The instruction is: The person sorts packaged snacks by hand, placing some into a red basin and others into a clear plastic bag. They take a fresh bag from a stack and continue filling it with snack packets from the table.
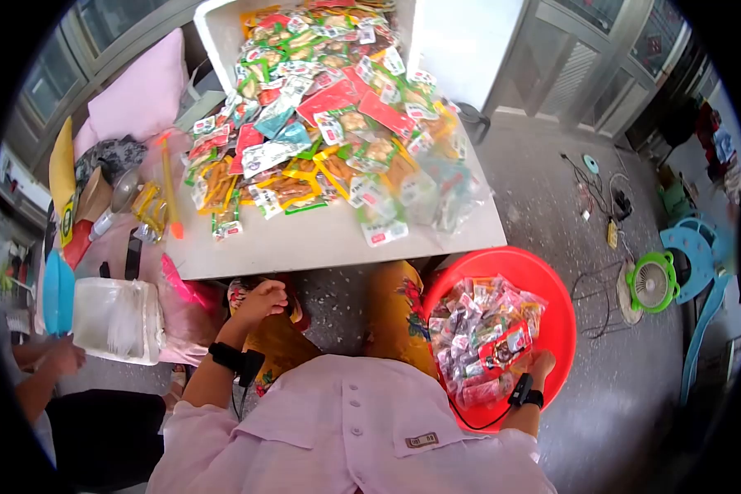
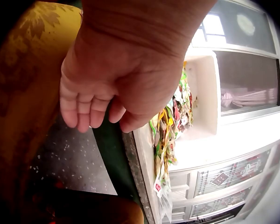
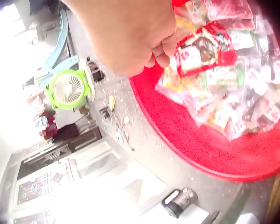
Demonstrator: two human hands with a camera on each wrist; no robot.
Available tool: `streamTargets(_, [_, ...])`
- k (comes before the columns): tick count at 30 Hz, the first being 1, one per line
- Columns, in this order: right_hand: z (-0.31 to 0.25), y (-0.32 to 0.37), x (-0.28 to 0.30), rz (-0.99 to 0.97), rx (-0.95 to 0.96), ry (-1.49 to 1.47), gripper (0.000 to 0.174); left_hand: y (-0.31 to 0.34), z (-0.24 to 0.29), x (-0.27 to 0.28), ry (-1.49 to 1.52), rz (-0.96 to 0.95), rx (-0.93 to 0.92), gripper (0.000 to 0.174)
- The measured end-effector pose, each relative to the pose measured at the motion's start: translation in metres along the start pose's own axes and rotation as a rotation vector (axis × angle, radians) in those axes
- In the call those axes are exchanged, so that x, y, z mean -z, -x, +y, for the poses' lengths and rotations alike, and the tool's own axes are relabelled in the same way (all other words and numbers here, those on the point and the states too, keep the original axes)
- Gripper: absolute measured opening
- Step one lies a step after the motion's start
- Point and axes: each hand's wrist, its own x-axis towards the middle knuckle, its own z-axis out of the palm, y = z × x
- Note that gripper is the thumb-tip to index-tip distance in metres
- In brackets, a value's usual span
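My left hand [image 1: 265, 303] hangs over my lap below the table's front edge, its fingers loosely bent and nothing in them; in the left wrist view the hand [image 2: 123, 74] shows an empty palm side. Over the red basin [image 1: 561, 329], my right hand [image 1: 542, 366] pinches the edge of a red packet [image 1: 506, 346]. The right wrist view shows that hand [image 3: 135, 35] with curled fingers at the side of the red packet [image 3: 207, 49], which lies over clear-wrapped packets [image 3: 252, 93]. The thumb's hold is partly hidden.
Colourful snack packets [image 1: 292, 107] spill from a white box [image 1: 213, 41] onto the table [image 1: 305, 239]. At left are a white foam container [image 1: 115, 317] and another person's hand [image 1: 62, 358]. A green fan [image 1: 653, 282] and cables stand on the floor at right.
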Motion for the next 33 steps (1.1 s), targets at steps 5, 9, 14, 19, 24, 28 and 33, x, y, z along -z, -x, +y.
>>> streamTargets(5, [-0.107, 0.022, -0.111, -0.208, -0.035, -0.209, 0.016, 0.002, 0.005, -0.001, -0.032, -0.022, -0.061, 0.031])
streamTargets(9, [-0.164, 0.051, -0.202, -0.371, 0.188, -0.060, 0.026, 0.003, 0.012, 0.001, -0.030, -0.006, -0.132, 0.030])
streamTargets(14, [-0.164, 0.066, -0.298, -0.474, 0.678, 0.113, 0.031, -0.003, 0.018, 0.010, -0.042, -0.024, -0.269, 0.027])
streamTargets(19, [-0.180, 0.100, -0.347, -0.497, 0.641, 0.273, 0.036, -0.010, 0.026, 0.019, -0.120, 0.039, -0.427, 0.021])
streamTargets(24, [-0.154, 0.091, -0.375, -0.458, 0.679, 0.219, 0.033, -0.027, 0.047, 0.025, -0.338, 0.234, -0.633, 0.022])
streamTargets(28, [-0.165, 0.105, -0.380, -0.509, 0.639, 0.169, 0.034, -0.041, 0.080, 0.016, -0.685, 0.506, -1.035, 0.026])
streamTargets(33, [-0.174, 0.120, -0.370, -0.561, 0.515, 0.092, 0.036, -0.050, 0.121, -0.004, -1.213, 0.735, -1.248, 0.033])
